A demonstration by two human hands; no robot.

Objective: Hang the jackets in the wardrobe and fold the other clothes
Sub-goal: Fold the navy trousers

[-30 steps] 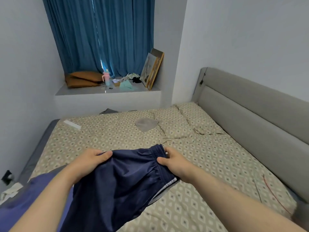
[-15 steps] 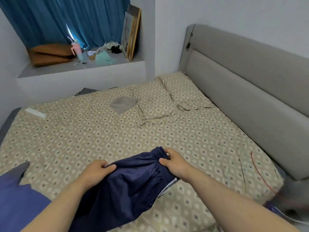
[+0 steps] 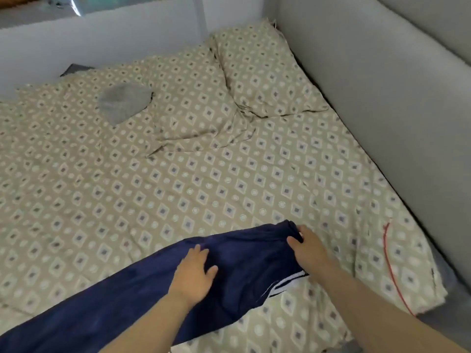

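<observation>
A pair of navy blue track pants point(image 3: 132, 284) with white side stripes lies stretched across the near part of the bed point(image 3: 204, 174), its waistband toward the right. My left hand point(image 3: 195, 272) rests flat on the fabric near the waist, fingers spread. My right hand point(image 3: 309, 248) pinches the waistband's far corner, with the thumb on top of the cloth.
A small grey cloth point(image 3: 123, 100) lies on the sheet toward the back left. A pillow point(image 3: 262, 72) in the same diamond pattern sits at the back right. The grey padded headboard point(image 3: 382, 110) runs along the right side. A thin red cord point(image 3: 392, 268) trails down the bed's right edge.
The pants have come down from in front of me onto the bed. My left hand let go of the waistband and now lies flat. The view has tilted down and to the right.
</observation>
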